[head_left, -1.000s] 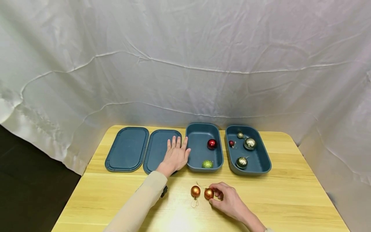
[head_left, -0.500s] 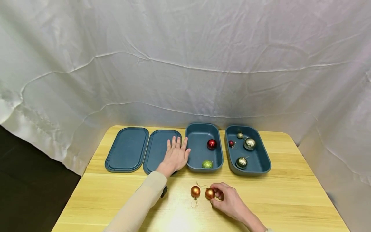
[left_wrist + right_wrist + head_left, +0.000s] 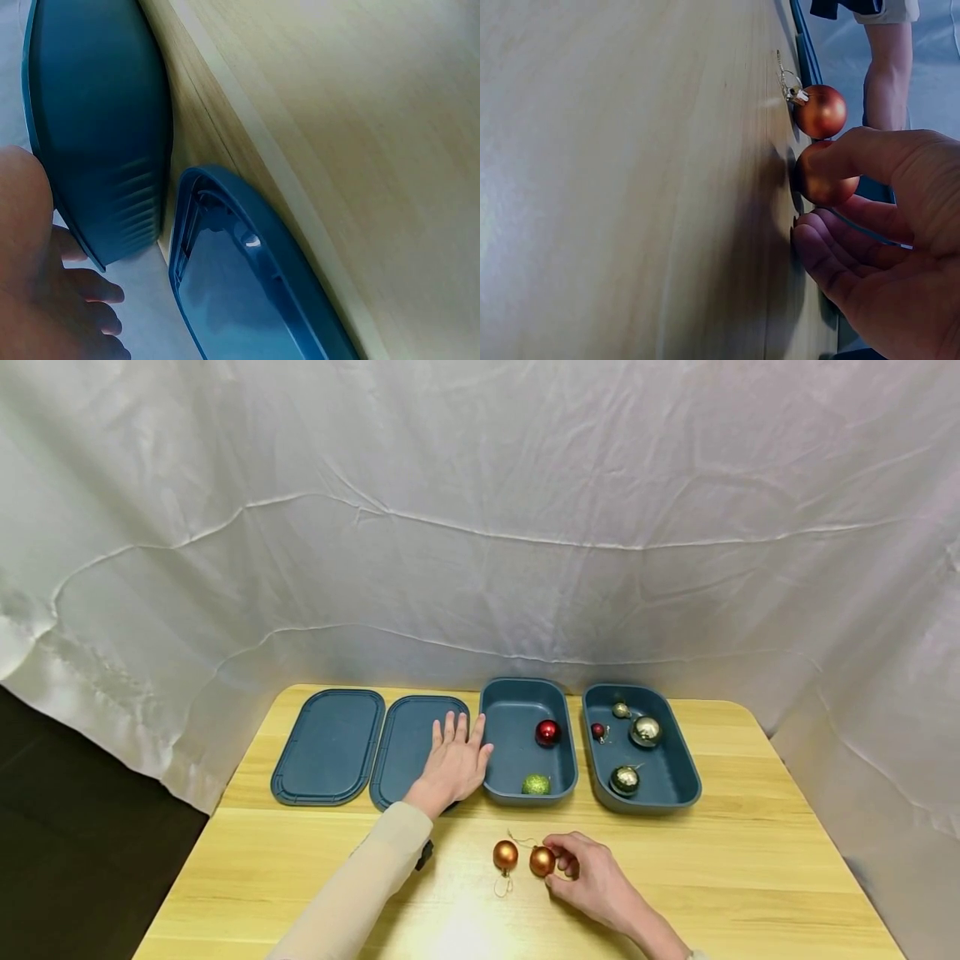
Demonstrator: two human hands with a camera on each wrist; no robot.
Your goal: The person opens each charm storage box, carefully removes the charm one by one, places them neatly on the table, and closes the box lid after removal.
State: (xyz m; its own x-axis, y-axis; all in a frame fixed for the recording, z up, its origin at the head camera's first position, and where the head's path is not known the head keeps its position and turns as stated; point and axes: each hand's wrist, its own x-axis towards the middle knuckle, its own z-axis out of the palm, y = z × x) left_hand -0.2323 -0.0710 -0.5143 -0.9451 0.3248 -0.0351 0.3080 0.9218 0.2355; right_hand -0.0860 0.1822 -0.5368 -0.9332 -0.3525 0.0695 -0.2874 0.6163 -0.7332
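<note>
Two copper-coloured Christmas baubles lie side by side on the wooden table in front of the boxes. My right hand point(image 3: 592, 881) holds the right bauble point(image 3: 542, 862) between thumb and fingers; in the right wrist view the thumb lies across this bauble point(image 3: 832, 184). Just left of it sits the other bauble point(image 3: 506, 855), its thread loop toward me. My left hand point(image 3: 453, 764) is spread flat with straight fingers, reaching over the right-hand lid point(image 3: 408, 743) to the left rim of the near-middle blue box point(image 3: 517, 760). The left wrist view shows its thumb against the box wall point(image 3: 97, 127).
The middle box contains a red bauble point(image 3: 548, 732) and a glittery green bauble point(image 3: 536, 785). To its right, a second blue box point(image 3: 675, 768) holds several gold, dark and red baubles. Another blue lid point(image 3: 330, 747) lies at the far left. A pale curtain point(image 3: 480, 585) hangs behind.
My right hand and the bauble at its fingertips have shifted very slightly right. The left hand has stayed where it was.
</note>
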